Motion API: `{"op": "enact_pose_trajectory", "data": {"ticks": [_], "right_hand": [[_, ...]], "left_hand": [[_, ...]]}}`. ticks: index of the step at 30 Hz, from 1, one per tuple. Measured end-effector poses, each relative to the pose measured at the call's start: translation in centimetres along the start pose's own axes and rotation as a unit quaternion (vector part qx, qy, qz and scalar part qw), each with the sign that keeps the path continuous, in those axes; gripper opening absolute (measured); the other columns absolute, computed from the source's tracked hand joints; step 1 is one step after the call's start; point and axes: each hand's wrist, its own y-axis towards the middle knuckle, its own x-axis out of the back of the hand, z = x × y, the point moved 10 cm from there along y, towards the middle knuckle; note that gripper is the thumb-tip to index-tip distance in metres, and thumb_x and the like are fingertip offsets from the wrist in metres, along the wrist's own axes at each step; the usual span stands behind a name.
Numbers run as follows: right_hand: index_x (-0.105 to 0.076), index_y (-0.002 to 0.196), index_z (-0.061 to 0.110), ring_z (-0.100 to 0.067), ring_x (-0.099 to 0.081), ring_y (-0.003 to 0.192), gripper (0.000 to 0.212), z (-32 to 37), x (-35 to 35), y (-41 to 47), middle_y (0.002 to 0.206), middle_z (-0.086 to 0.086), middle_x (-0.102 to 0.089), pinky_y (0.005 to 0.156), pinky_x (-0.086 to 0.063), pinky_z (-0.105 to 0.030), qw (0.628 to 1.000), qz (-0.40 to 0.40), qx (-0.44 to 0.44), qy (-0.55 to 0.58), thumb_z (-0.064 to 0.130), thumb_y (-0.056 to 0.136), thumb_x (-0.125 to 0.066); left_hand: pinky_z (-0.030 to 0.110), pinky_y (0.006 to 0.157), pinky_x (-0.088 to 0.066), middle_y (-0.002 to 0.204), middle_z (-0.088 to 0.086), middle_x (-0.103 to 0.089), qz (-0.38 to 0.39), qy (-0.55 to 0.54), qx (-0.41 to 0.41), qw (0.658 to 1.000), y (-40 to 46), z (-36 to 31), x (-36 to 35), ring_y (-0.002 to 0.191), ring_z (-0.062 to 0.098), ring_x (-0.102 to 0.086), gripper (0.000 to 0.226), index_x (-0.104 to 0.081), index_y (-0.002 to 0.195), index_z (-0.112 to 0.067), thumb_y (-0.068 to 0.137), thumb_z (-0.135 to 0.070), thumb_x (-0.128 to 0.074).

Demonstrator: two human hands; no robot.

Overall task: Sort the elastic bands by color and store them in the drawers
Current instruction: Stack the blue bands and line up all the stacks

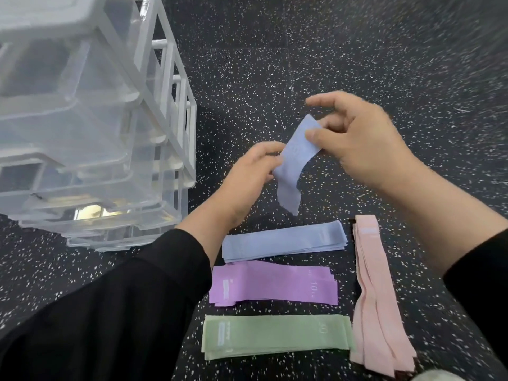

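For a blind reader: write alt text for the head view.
Both hands, left hand and right hand, hold a blue band above blue, purple, green and pink stacks on a speckled floor; clear drawers stand left.

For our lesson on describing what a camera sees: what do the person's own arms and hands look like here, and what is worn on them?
Both arms wear long black sleeves of plain cloth, with no print or marking visible. The left sleeve ends above the wrist, and the right sleeve likewise leaves the forearm bare. The left hand and right hand are bare: no gloves, and no rings, watch or bracelet that can be seen.
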Motion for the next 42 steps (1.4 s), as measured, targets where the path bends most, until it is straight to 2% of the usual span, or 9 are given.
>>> {"op": "enact_pose_trajectory", "data": {"ticks": [7,12,18,23,27,31,34,38,42], "right_hand": [[-0.066,0.120,0.027,-0.019,-0.054,0.064,0.030,-3.9,4.7,-1.8,0.078,0.003,-0.073,0.062,-0.040,-0.037,0.993,-0.077,-0.080,0.041,0.016,0.092,-0.068],[-0.070,0.104,0.026,-0.006,-0.055,0.051,0.019,-11.6,5.7,-4.0,0.077,-0.003,-0.074,0.051,-0.044,-0.021,0.975,-0.099,-0.199,-0.026,0.012,0.091,-0.066],[-0.070,0.099,0.012,-0.019,-0.066,0.065,0.010,-24.1,2.1,-10.0,0.094,-0.011,-0.072,0.084,-0.060,-0.054,0.924,-0.042,-0.376,-0.050,0.008,0.090,-0.067],[-0.067,0.094,0.014,-0.027,-0.069,0.069,0.006,-26.8,0.0,-11.7,0.099,-0.011,-0.070,0.074,-0.059,-0.040,0.913,-0.042,-0.397,-0.084,0.010,0.090,-0.066],[-0.068,0.087,0.010,-0.040,-0.071,0.082,0.006,-26.6,-0.9,-10.8,0.086,-0.017,-0.072,0.074,-0.058,-0.045,0.910,-0.031,-0.381,-0.159,0.009,0.088,-0.062],[-0.062,0.096,0.011,-0.026,-0.059,0.064,0.006,-26.9,-1.9,-10.5,0.077,-0.007,-0.066,0.054,-0.043,-0.027,0.905,-0.010,-0.372,-0.208,0.014,0.091,-0.062],[-0.056,0.100,0.012,-0.017,-0.052,0.063,0.011,-27.3,-2.1,-10.6,0.092,-0.010,-0.068,0.051,-0.034,-0.025,0.900,-0.007,-0.352,-0.257,0.014,0.091,-0.062],[-0.055,0.128,0.006,-0.025,-0.057,0.076,0.041,-27.7,-2.9,-10.3,0.111,-0.014,-0.063,0.057,-0.037,-0.029,0.894,0.022,-0.351,-0.278,0.020,0.091,-0.063],[-0.053,0.136,0.004,-0.028,-0.058,0.086,0.055,-28.1,-3.6,-9.8,0.115,-0.016,-0.064,0.069,-0.040,-0.030,0.892,0.047,-0.354,-0.278,0.032,0.091,-0.066]], "left_hand": [[0.039,0.091,-0.043,0.096,0.011,-0.077,0.131,0.156,0.094,0.975,-1.7,4.6,-0.6,0.091,0.024,-0.067,0.019,-0.069,0.097,-0.006,0.089,-0.024,-0.070],[0.027,0.065,-0.046,0.075,0.000,-0.071,0.134,0.176,0.164,0.961,-2.6,8.4,2.1,0.068,0.011,-0.061,0.002,-0.071,0.092,-0.012,0.093,-0.010,-0.070],[0.029,0.065,-0.056,0.092,0.005,-0.072,0.055,0.215,0.206,0.953,-3.4,12.9,5.7,0.079,0.015,-0.063,0.012,-0.074,0.100,-0.014,0.094,-0.008,-0.066],[0.035,0.070,-0.060,0.097,0.013,-0.072,-0.015,0.252,0.222,0.942,-4.1,15.6,7.6,0.078,0.019,-0.064,0.008,-0.071,0.096,-0.010,0.089,-0.008,-0.073],[0.039,0.069,-0.060,0.096,0.013,-0.071,-0.041,0.285,0.213,0.934,-4.2,16.5,7.9,0.074,0.022,-0.064,0.010,-0.069,0.096,-0.012,0.087,-0.011,-0.075],[0.036,0.073,-0.051,0.104,0.005,-0.066,-0.025,0.386,0.195,0.902,-3.2,16.7,7.7,0.090,0.029,-0.063,0.021,-0.069,0.106,-0.015,0.087,-0.020,-0.077],[0.032,0.079,-0.043,0.116,0.005,-0.062,0.002,0.473,0.185,0.861,-2.9,17.7,7.7,0.096,0.022,-0.056,0.036,-0.063,0.122,-0.018,0.088,-0.025,-0.075],[0.045,0.103,-0.045,0.142,0.005,-0.044,0.024,0.541,0.177,0.822,-3.1,18.4,7.6,0.126,0.027,-0.047,0.058,-0.046,0.146,-0.026,0.092,-0.032,-0.066],[0.045,0.108,-0.040,0.148,-0.002,-0.047,0.050,0.572,0.117,0.810,-2.5,17.5,6.1,0.133,0.023,-0.047,0.045,-0.051,0.147,-0.025,0.104,-0.038,-0.048]]}}
